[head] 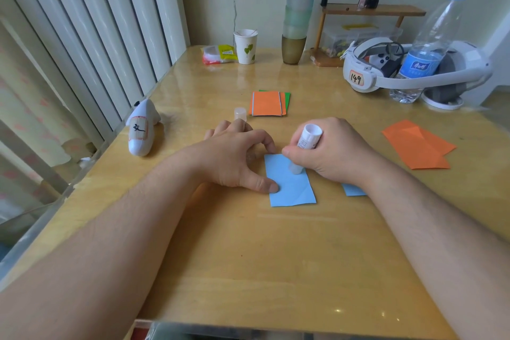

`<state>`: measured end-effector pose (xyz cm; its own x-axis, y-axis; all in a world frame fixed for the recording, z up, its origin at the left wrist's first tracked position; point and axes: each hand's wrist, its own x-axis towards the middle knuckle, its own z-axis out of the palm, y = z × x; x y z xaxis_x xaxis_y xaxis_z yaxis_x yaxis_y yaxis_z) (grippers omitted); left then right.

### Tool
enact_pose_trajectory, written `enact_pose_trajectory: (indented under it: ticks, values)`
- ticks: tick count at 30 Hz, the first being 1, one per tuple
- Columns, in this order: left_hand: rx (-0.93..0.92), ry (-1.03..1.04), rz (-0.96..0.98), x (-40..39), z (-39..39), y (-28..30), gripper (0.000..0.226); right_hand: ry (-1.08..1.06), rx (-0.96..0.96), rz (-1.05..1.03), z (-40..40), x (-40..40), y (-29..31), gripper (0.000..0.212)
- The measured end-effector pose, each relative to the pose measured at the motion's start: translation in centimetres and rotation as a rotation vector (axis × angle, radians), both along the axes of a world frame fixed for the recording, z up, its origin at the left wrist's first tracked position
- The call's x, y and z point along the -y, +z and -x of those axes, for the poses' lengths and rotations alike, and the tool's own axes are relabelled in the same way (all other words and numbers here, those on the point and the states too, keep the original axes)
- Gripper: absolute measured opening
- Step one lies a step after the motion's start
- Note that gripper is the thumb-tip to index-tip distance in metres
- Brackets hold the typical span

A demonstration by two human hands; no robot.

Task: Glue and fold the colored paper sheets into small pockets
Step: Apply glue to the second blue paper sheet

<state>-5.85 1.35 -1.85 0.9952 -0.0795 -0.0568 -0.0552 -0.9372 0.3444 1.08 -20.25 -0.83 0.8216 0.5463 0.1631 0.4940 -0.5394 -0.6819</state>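
**Glue goes onto the blue sheet**

Glue stick [305, 143] stands tip-down on the blue sheet [292, 188], gripped in the curled fingers of the right hand [328, 152]. The left hand [234, 157] pins the sheet's left edge, thumb and a bent fingertip pressing on it and holding nothing. The sheet lies on the bench [248, 257] between the two hands, its long axis running away from the person, and the stick touches its far half; the near half shows no glue that I can make out. A second blue piece [353, 190] peeks out under the right wrist. Two orange sheets [419, 146] overlap to the right. One banded stack [269, 103] of orange over green sits beyond, one cap [240, 114] beside it.
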Motion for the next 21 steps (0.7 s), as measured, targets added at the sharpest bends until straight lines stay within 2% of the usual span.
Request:
enact_pose_trajectory:
  ticks: [8,14,17,21]
  values:
    - [-0.035,-0.003,-0.007,0.1,-0.2,0.2,0.068,-0.082,0.13,0.088,0.1,-0.5,0.2,0.031]
    - [-0.146,0.003,-0.113,0.5,-0.7,1.1,0.065,-0.147,0.126,-0.118,0.3,-1.3,-0.2,0.043]
    - [-0.062,-0.017,-0.127,0.3,0.0,0.3,0.07,-0.109,0.077,-0.202,0.7,-2.3,-0.2,0.048]
    - [0.077,-0.028,-0.132,-0.3,0.7,-1.3,0.086,-0.021,0.064,-0.139,1.4,-3.5,-0.6,0.05]
